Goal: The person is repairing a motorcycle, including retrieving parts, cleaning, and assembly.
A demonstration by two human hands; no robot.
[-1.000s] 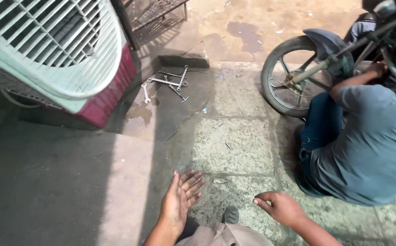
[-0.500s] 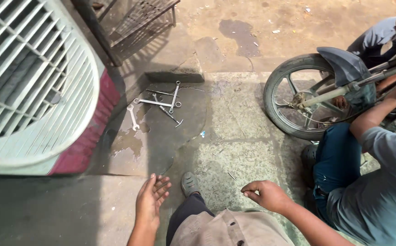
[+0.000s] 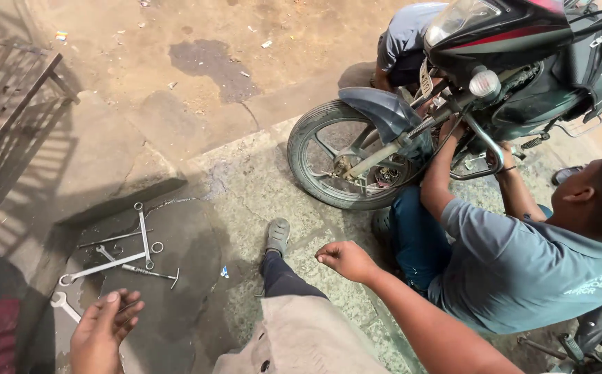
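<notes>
A: Steel spanners (image 3: 117, 253) lie loose on the concrete floor (image 3: 197, 208), near left, in the shade beside a step.
B: Left hand (image 3: 103, 331)?
A: Low at the near left edge, fingers spread wide, palm up. Holds nothing. Fingertips just short of the nearest spanner (image 3: 64, 305); can't tell if they touch.
B: Right hand (image 3: 346, 260)?
A: Mid-frame, above the floor, fingers curled in loosely. Can't tell if anything is in the grip. Well apart from the spanners.
B: Anything between the hands?
A: Own leg and shoe (image 3: 277, 235), stretched toward the far side.
B: Right side?
A: Motorbike (image 3: 495, 41), front wheel (image 3: 342, 163) on the floor, far right. Co-worker (image 3: 515, 256) in a grey shirt crouches beside it, both arms up at the fork. Second person partly hidden behind the bike.
B: Far left?
A: Metal grille (image 3: 3, 125), standing in sun.
</notes>
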